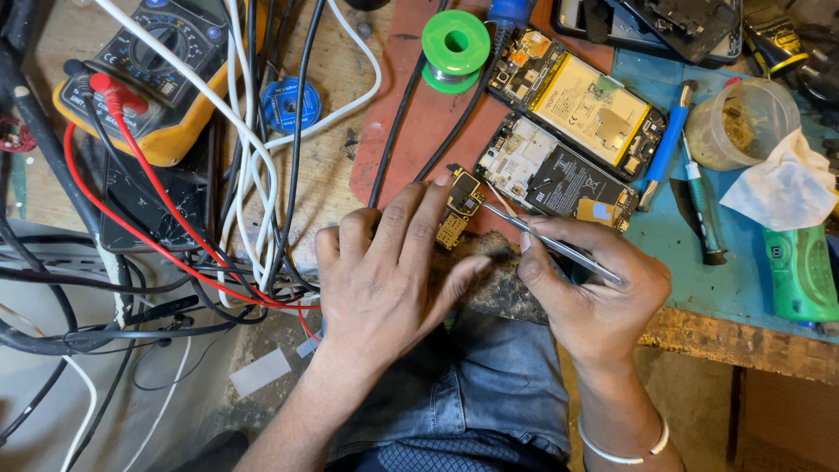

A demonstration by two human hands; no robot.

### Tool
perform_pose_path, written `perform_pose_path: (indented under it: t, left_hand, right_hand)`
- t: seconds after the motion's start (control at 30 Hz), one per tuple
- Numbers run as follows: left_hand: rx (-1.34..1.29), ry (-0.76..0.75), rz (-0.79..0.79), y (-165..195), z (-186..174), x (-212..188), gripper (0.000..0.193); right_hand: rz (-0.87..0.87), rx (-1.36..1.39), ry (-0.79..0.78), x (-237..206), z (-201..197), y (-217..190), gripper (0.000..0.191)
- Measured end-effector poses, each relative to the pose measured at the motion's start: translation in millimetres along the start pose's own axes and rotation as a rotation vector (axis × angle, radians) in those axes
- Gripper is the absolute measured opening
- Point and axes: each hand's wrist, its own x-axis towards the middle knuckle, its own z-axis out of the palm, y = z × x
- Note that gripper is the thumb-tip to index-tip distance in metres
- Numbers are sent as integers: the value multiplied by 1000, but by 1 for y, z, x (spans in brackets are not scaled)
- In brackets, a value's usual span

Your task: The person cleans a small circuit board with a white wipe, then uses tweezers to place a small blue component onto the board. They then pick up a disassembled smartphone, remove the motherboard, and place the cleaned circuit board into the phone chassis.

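Note:
My left hand (393, 271) lies flat at the bench's front edge, its fingertips resting against a small gold and black circuit board (461, 208) on the red mat (419, 122). My right hand (594, 284) grips metal tweezers (546, 240), whose tip reaches toward that board's right side. Just behind the board lie two opened phones with their backs off: a dark one (559, 175) nearest, and one with a yellowish battery (581, 100) farther back.
A green solder spool (455, 48) stands behind the mat. A yellow multimeter (149, 74) with a red lead and tangled cables (253, 175) fills the left. On the right are screwdrivers (703, 210), a plastic cup (743, 122), a crumpled tissue (782, 188) and a green tool (800, 271).

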Motion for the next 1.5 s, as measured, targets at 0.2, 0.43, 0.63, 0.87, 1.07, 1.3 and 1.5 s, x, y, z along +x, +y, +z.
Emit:
perform_pose_path:
  t: [0.2, 0.43, 0.63, 0.87, 1.07, 1.3, 1.5]
  left_hand:
    - [-27, 62, -37, 0, 5, -1, 73]
    - [-53, 72, -47, 0, 7, -2, 74]
    - [-43, 65, -49, 0, 6, -2, 72]
    - [-45, 69, -47, 1, 4, -1, 71]
    - [-73, 62, -76, 1, 2, -2, 70]
    - [-151, 107, -185, 2, 2, -9, 60]
    - [-187, 91, -216, 2, 3, -10, 61]
  right_hand:
    - [10, -46, -15, 2, 1, -2, 23]
    - [1, -25, -26, 3, 1, -1, 22]
    - [3, -17, -15, 2, 2, -1, 22]
    - [2, -15, -31, 2, 2, 0, 22]
    - [-39, 80, 84, -5, -4, 3, 20]
    - [-75, -35, 449, -10, -56, 27, 23]
    - [-146, -475, 229, -40, -99, 50, 15]
